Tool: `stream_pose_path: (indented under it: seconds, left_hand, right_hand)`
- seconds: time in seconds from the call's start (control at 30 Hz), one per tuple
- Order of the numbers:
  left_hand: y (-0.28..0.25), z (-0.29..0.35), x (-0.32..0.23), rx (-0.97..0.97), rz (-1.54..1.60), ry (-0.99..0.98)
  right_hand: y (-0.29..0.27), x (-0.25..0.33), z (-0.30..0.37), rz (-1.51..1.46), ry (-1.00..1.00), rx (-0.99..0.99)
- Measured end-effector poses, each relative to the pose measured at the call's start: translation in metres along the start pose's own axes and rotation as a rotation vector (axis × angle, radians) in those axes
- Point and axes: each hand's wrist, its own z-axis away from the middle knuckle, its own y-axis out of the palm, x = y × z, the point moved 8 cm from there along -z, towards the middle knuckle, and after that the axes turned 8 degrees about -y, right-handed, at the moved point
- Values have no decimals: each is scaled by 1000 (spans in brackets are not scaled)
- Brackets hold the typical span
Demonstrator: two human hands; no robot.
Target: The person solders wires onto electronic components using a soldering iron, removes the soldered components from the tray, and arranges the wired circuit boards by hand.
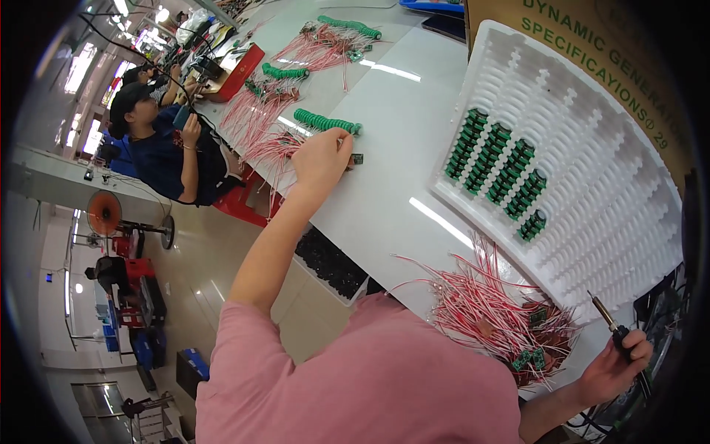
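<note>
A workshop with an orange fan (104,213) and a seated co-worker (159,159) in a dark top lies beyond the pale counter (384,148). Behind the tray, a cardboard box (592,44) bears green printed capitals and a number. The white tray (606,192), on the counter's right side, holds 5 rows of green parts (503,163), the last shortest. Toward the counter's left edge lie 3 green coil rows (314,118) among red and white wires (251,118); 1 more wire bundle (481,303) sits by the near edge, below the tray's corner. The left hand (324,159) bends its fingers toward the thumb beside 1 coil row; I cannot tell what its grip has. The right hand's (614,366) grip is closed around 1 soldering iron (620,340).
</note>
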Motion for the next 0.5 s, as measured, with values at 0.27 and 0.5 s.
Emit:
stream_pose_path:
  seconds: [0.27, 0.5]
  left_hand:
    - [-33, 31, -24, -412, -40, 366]
    - [-37, 170, -108, 4, 724, 753]
  right_hand:
    - [6, 25, 7, -207, -96, 67]
    - [7, 88, 3, 450, -411, -68]
